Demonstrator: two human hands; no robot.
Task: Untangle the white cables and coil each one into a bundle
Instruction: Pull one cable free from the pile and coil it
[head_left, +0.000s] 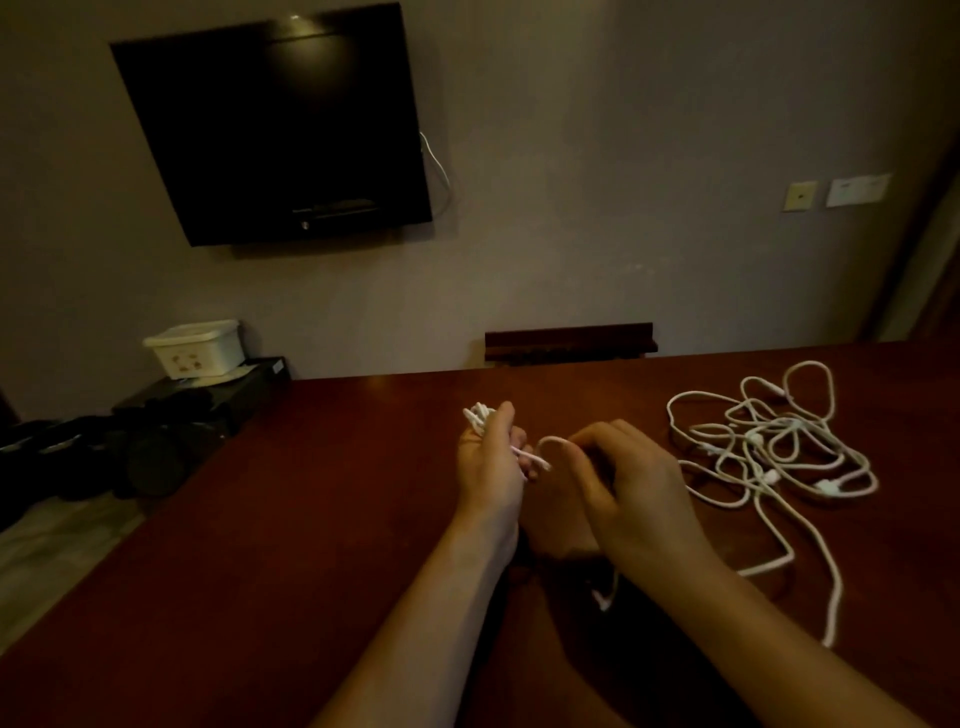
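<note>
Both hands gripping a coiled white cable (480, 415), left hand (488, 462), right hand (631, 488), tangled cables (769, 441) beside

Both hands raised, close together: left (491, 457) fisted, right (631, 486) pinching.

1. A dark reddish-brown table (311, 493) fills the lower part of the view.
2. There's a black flat-screen TV (275, 124) mounted on the grey wall (623, 156), switched off, with a thin wire (439, 166) hanging off its right edge.
3. Over on the left, a white lidded tub (197, 347) sits on top of a black box (218, 387).
4. Some dark gear (119, 447), too dim to make out, is piled just beside that.
5. Two wall plates (836, 192) are at the far right.
6. A small dark wooden ledge (569, 340) sits behind the table's far edge.
</note>
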